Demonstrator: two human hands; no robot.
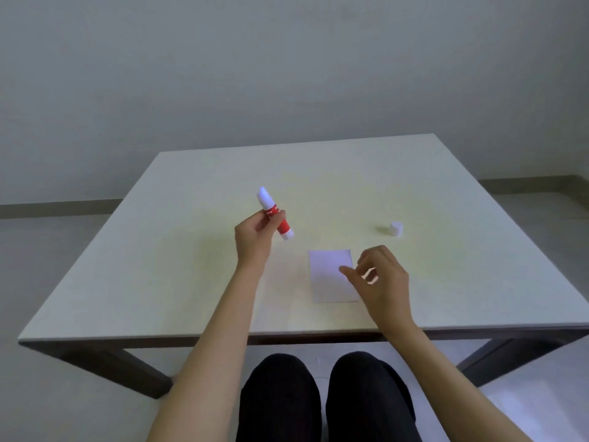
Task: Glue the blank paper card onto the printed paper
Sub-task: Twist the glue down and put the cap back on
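A blank white paper card [330, 275] lies flat on the pale table [159, 266], near the front edge. My left hand [255, 237] holds a red and white glue stick [274, 213] tilted above the table, left of the card, its white uncapped end pointing up and away. My right hand [379, 275] hovers at the card's right edge with its fingers loosely curled and nothing in them; the fingertips overlap the card's right side. A small white cap [396, 229] stands on the table behind the right hand. No printed paper can be made out.
The table's front edge [223, 335] runs just ahead of my knees [318, 393]. A grey wall and a floor skirting lie beyond the table's far edge.
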